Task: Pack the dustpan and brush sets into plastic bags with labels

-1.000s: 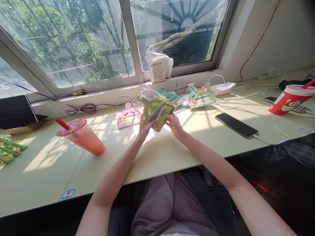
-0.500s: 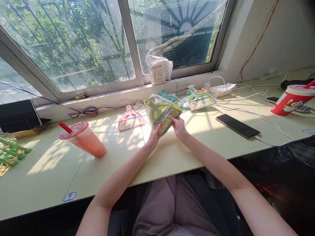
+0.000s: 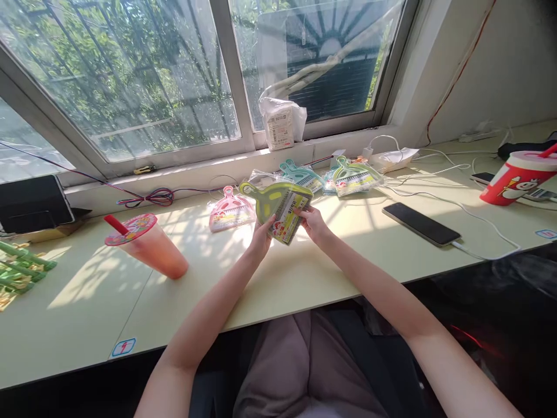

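Between both hands, above the table, I hold a yellow-green dustpan and brush set (image 3: 275, 200) in clear plastic wrap, tilted with its handle loop to the upper left and its printed card facing me. My left hand (image 3: 261, 235) grips the lower left side, thumb on the front. My right hand (image 3: 315, 223) pinches the right edge of the card, thumb in front. Behind it lies a pink dustpan set (image 3: 230, 212) to the left. Teal dustpan set (image 3: 300, 171) and another green dustpan set (image 3: 355, 179) lie at the back right, with more packs under the green one.
A drink cup with a red straw (image 3: 156, 247) stands to the left, a charging phone (image 3: 421, 223) lies to the right. At the far right is a red cup (image 3: 517, 177). Cables (image 3: 470, 212) run across the right side; a tissue pack (image 3: 281, 129) rests on the sill.
Both hands have shifted slightly left and down with the green dustpan set, which has turned a little so its handle points further left. The other things stay put.
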Action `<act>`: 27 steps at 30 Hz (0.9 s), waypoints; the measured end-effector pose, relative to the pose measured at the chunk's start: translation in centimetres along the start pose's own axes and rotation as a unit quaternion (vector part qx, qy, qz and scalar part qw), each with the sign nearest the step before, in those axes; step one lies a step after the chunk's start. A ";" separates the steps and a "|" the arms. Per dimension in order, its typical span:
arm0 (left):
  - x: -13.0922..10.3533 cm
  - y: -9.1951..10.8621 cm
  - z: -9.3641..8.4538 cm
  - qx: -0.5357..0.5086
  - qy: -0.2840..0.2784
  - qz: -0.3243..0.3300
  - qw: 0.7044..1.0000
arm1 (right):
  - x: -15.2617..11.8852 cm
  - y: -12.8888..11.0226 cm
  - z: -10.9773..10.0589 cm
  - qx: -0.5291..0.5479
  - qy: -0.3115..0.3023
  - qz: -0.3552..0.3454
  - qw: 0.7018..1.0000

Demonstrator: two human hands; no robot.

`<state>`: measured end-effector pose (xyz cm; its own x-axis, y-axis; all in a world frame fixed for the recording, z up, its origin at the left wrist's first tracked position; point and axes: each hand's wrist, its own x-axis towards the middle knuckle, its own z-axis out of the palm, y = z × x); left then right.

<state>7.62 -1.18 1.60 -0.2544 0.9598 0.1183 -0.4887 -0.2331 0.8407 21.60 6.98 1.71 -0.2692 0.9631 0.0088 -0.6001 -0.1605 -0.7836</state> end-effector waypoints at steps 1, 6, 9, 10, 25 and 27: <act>-0.2 -0.3 0.0 0.002 -0.017 -0.024 1.000 | 0.1 -0.2 -0.1 -0.001 0.003 0.000 1.000; -0.9 -0.4 0.5 0.019 -0.118 -0.090 0.989 | 0.3 -1.3 -0.5 0.003 0.012 -0.019 1.000; -0.7 0.7 0.7 -0.006 -0.119 -0.032 0.992 | 0.1 -1.2 -0.2 0.006 0.004 -0.020 1.000; -0.6 1.1 0.8 -0.017 -0.109 -0.003 0.994 | -0.1 -1.1 -0.1 0.003 -0.001 -0.017 1.000; -1.0 0.4 0.8 0.030 -0.093 -0.046 0.994 | -0.6 -1.4 0.2 -0.006 0.018 -0.025 1.000; -0.9 0.1 0.8 0.036 -0.085 -0.059 0.994 | -0.7 -1.1 0.3 -0.004 0.023 -0.034 0.999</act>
<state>8.51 -1.97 2.04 -0.0517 0.9938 0.0985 -0.4440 -0.1113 0.8891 22.22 6.39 2.79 -0.1940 0.9804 0.0336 -0.6097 -0.0937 -0.7871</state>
